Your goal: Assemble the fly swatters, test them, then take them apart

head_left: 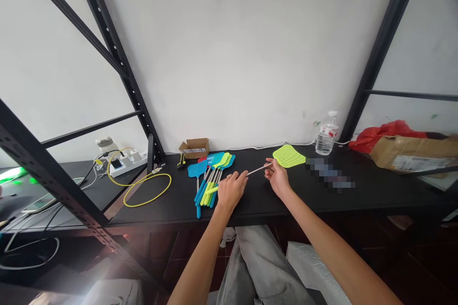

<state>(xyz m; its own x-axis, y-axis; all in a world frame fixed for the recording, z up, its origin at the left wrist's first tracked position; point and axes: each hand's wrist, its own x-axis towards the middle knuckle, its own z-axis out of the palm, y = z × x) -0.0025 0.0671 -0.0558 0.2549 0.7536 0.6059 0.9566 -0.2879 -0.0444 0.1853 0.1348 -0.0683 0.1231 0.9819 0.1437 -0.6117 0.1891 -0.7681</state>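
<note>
A yellow-green fly swatter (pixel 289 156) is stretched between my two hands above the black tabletop. My left hand (pixel 232 189) is closed around its handle, whose yellow-green end pokes out to the left. The thin metal rod runs across to my right hand (pixel 277 176), which pinches it just below the perforated head. Left of my left hand lies a pile of fly swatters (pixel 211 178), several blue and several yellow-green, with their handles toward me. A bit of something red shows at the back of the pile.
A small open cardboard box (pixel 195 147) stands behind the pile. Further left are a yellow cable (pixel 148 195) and a white power strip (pixel 129 163). To the right stand a water bottle (pixel 327 134) and a cardboard package (pixel 411 152). Black shelf posts (pixel 116 52) frame the table.
</note>
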